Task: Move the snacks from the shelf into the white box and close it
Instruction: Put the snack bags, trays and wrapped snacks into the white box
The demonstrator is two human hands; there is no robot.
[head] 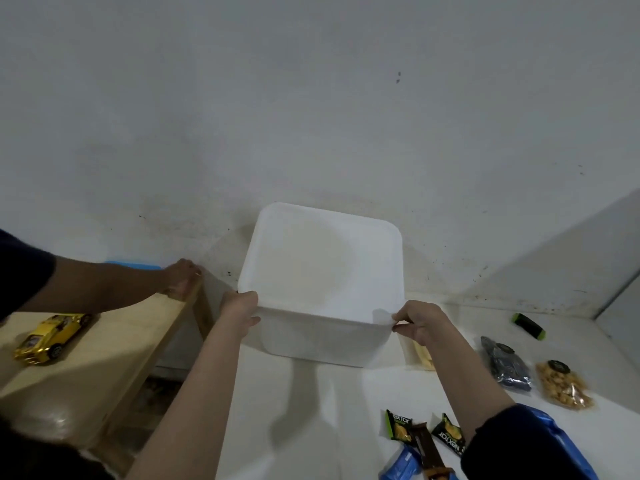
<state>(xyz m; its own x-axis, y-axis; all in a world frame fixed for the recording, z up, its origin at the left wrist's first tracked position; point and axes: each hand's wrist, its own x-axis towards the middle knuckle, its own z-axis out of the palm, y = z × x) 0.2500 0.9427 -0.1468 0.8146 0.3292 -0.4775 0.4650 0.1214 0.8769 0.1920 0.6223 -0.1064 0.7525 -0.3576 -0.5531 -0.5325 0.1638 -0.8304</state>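
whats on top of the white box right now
A white lid covers the white box. The left hand and right hand grip its near corners. The lid hides whatever is inside.

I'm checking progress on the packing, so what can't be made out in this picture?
- White box contents: hidden in the head view by its lid.
- Yellowish packet: mostly hidden behind the right hand.
- Blue packet: cut off by the bottom edge.
- Second person's hand: too dim to see what it touches.
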